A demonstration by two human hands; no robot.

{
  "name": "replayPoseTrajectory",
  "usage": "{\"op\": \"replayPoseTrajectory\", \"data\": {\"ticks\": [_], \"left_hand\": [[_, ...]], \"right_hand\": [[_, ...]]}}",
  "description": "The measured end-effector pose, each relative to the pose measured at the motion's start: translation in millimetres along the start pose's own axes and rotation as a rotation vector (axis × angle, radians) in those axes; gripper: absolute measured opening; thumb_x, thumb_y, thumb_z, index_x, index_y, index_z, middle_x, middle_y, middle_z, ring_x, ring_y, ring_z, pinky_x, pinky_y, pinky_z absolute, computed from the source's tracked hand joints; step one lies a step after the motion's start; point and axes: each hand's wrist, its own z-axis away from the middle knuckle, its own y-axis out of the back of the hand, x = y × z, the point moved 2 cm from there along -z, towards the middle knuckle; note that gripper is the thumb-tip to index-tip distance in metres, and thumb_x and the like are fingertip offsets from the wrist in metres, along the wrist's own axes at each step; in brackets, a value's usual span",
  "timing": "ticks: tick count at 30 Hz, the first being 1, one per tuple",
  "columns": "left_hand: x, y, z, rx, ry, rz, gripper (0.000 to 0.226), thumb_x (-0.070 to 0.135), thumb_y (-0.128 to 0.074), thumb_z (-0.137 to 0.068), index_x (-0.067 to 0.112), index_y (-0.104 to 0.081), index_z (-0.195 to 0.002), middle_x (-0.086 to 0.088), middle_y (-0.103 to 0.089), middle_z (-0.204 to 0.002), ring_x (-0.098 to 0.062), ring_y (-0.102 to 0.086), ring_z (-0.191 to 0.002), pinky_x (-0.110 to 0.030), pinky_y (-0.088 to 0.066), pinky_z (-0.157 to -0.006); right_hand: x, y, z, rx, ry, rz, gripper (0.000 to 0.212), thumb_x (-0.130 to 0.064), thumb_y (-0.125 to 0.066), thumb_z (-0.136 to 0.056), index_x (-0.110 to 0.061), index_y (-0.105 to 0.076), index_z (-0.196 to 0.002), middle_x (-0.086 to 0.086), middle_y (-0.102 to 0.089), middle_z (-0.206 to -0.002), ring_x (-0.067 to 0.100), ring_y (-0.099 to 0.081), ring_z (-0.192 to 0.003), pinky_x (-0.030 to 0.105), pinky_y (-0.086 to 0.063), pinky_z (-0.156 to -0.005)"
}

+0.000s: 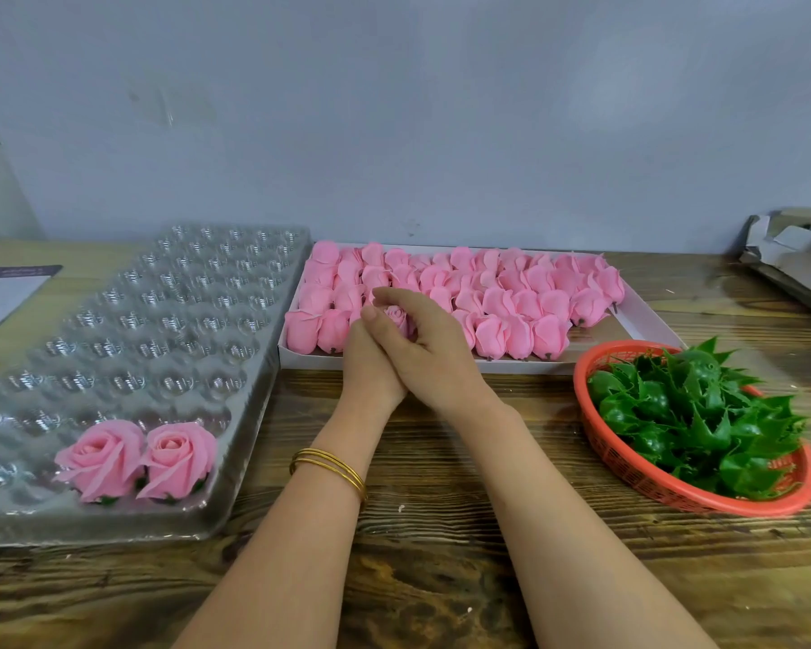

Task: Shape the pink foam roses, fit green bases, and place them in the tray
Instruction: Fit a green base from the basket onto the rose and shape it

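Observation:
A pink foam rose bud [396, 317] sits between both my hands, over the front left of a white box [642, 316] packed with several closed pink buds [511, 292]. My left hand [370, 358] cups the bud from the left. My right hand [429, 341] curls round it from the right, fingers over the top. Two opened pink roses [137, 456] with green bases rest in the near row of a clear plastic tray [249, 405] on the left. A red basket [637, 480] at right holds several green bases [694, 414].
A wooden table [441, 531] carries everything, and a grey wall stands right behind it. A printed paper [5, 292] lies at far left. Torn cardboard [797, 255] sits at the far right edge.

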Motion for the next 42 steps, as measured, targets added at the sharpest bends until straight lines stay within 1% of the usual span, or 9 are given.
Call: {"op": "replayPoseTrajectory", "data": {"ticks": [5,9,12,17,22,25,28,33,42], "left_hand": [[0,0,1,-0.050,0.028,0.108,0.027,0.000,-0.035,-0.102,0.009,-0.059,-0.092,0.000,-0.059,-0.082,-0.004,-0.058,-0.079,-0.020,-0.047,-0.077],[6,3,7,0.004,-0.055,-0.010,0.029,0.003,-0.043,-0.101,0.018,-0.059,-0.081,0.013,-0.054,-0.072,0.021,-0.053,-0.066,-0.002,-0.041,-0.063],[8,5,10,0.026,0.016,0.101,0.039,0.003,-0.040,-0.102,0.026,-0.052,-0.072,0.014,-0.053,-0.064,0.009,-0.055,-0.062,-0.012,-0.044,-0.064],[-1,9,18,0.116,0.114,0.182,0.039,0.006,-0.043,-0.103,0.043,-0.039,-0.093,0.020,-0.053,-0.098,0.006,-0.054,-0.090,-0.007,-0.046,-0.078],[9,6,7,-0.029,0.067,0.056,0.031,-0.001,-0.039,-0.101,0.010,-0.054,-0.076,-0.008,-0.057,-0.076,-0.020,-0.058,-0.075,-0.024,-0.053,-0.077],[14,8,8,0.047,0.020,-0.050,0.037,0.006,-0.050,-0.098,0.015,-0.053,-0.062,0.007,-0.053,-0.058,-0.001,-0.051,-0.054,-0.006,-0.039,-0.049],[14,8,10,0.053,-0.005,-0.058,0.039,0.006,-0.054,-0.096,0.022,-0.054,-0.061,0.010,-0.055,-0.058,0.001,-0.052,-0.052,-0.005,-0.038,-0.047],[16,9,10,0.077,-0.013,-0.023,0.042,0.001,-0.054,-0.094,0.028,-0.052,-0.062,0.012,-0.055,-0.062,0.003,-0.049,-0.058,-0.005,-0.037,-0.049],[14,8,9,0.084,0.004,-0.025,0.041,0.001,-0.054,-0.094,0.028,-0.054,-0.063,0.011,-0.057,-0.063,-0.001,-0.051,-0.059,-0.006,-0.038,-0.049]], "right_hand": [[-3,0,2,-0.023,0.024,0.084,0.047,-0.031,-0.054,-0.099,-0.006,-0.051,-0.139,0.007,-0.059,-0.134,0.004,-0.047,-0.116,0.021,-0.035,-0.102],[1,-1,3,-0.061,-0.024,0.112,0.056,-0.037,-0.051,-0.100,-0.011,-0.040,-0.148,0.005,-0.048,-0.148,0.011,-0.040,-0.134,0.018,-0.025,-0.104],[4,-2,4,-0.076,-0.030,0.144,0.060,-0.042,-0.048,-0.100,-0.011,-0.036,-0.150,0.006,-0.044,-0.150,0.014,-0.037,-0.139,0.023,-0.026,-0.110],[9,-3,6,-0.124,-0.016,0.214,0.067,-0.052,-0.043,-0.099,-0.010,-0.036,-0.150,0.004,-0.042,-0.151,0.015,-0.035,-0.140,0.024,-0.024,-0.112],[5,-2,8,-0.121,-0.017,0.153,0.068,-0.059,-0.037,-0.096,-0.005,-0.054,-0.135,0.007,-0.056,-0.137,0.014,-0.048,-0.128,0.033,-0.036,-0.110],[4,0,7,-0.013,-0.154,-0.220,0.061,-0.054,-0.036,-0.098,0.000,-0.066,-0.098,0.007,-0.069,-0.096,0.010,-0.063,-0.093,0.025,-0.047,-0.086],[5,-1,5,0.031,-0.248,-0.344,0.050,-0.040,-0.037,-0.105,-0.002,-0.069,-0.099,0.013,-0.071,-0.102,0.014,-0.066,-0.096,0.028,-0.050,-0.088],[5,-2,2,0.053,-0.237,-0.379,0.032,-0.018,-0.039,-0.105,-0.027,-0.069,-0.095,-0.004,-0.071,-0.100,0.003,-0.065,-0.098,0.024,-0.049,-0.092],[6,-1,2,0.098,-0.215,-0.249,0.033,-0.013,-0.043,-0.102,-0.009,-0.061,-0.130,0.008,-0.064,-0.129,0.015,-0.057,-0.121,0.037,-0.043,-0.108]]}}
